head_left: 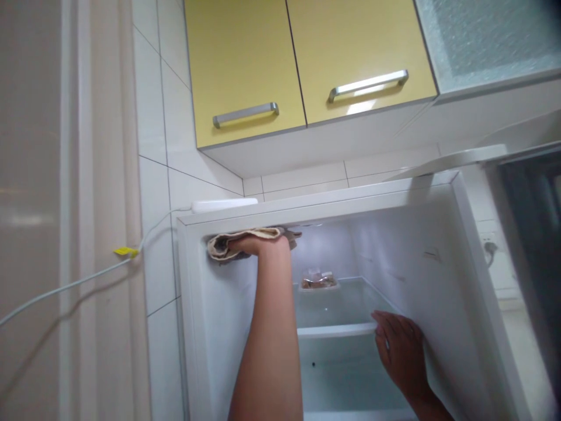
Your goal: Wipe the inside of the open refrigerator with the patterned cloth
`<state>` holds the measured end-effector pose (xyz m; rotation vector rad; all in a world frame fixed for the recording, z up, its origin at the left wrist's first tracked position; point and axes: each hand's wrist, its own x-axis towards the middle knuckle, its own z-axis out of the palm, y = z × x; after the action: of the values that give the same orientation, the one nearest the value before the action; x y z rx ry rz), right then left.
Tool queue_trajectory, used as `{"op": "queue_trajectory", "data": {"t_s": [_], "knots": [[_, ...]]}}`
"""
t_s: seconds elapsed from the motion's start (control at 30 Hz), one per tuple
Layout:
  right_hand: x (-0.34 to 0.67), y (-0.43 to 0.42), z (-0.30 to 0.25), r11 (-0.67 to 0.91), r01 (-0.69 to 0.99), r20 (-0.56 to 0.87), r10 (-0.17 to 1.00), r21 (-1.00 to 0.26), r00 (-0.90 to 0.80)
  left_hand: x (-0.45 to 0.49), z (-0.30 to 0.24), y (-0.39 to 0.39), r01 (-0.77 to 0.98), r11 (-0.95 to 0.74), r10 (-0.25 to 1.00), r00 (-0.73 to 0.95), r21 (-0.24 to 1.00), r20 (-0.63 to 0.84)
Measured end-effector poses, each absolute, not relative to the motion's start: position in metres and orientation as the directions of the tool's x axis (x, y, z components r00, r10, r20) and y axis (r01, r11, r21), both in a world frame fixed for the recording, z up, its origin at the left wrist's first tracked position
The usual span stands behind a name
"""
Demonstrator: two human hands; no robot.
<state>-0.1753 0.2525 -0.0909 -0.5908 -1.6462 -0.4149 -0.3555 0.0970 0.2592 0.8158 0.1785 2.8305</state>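
Observation:
My left hand is up inside an open refrigerator, at the top left corner of its compartment. It holds a beige cloth, bunched around the fingers and pressed to the inner ceiling and side wall. The cloth hides most of those fingers. Lower down on the right, my right hand has its fingers bent at the white front edge of a glass shelf, near the right inner wall. A clear package with brownish food sits far back on the upper shelf.
Yellow cabinets with metal handles hang above the refrigerator. Its door stands open at the right. A white cable with a yellow tag runs along the left, toward a white flat object on top.

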Motion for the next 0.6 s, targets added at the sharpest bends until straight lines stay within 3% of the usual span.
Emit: {"op": "queue_trajectory", "data": {"t_s": [0.27, 0.6], "knots": [[-0.178, 0.261, -0.094, 0.798, 0.603, 0.994, 0.067, -0.001, -0.086, -0.419, 0.236, 0.159, -0.230, -0.923, 0.380, -0.670, 0.307, 0.638], [-0.179, 0.260, -0.093, 0.784, 0.621, 0.995, 0.051, 0.013, -0.086, -0.426, 0.239, 0.172, -0.264, -0.926, 0.377, -0.680, 0.269, 0.629]]}}
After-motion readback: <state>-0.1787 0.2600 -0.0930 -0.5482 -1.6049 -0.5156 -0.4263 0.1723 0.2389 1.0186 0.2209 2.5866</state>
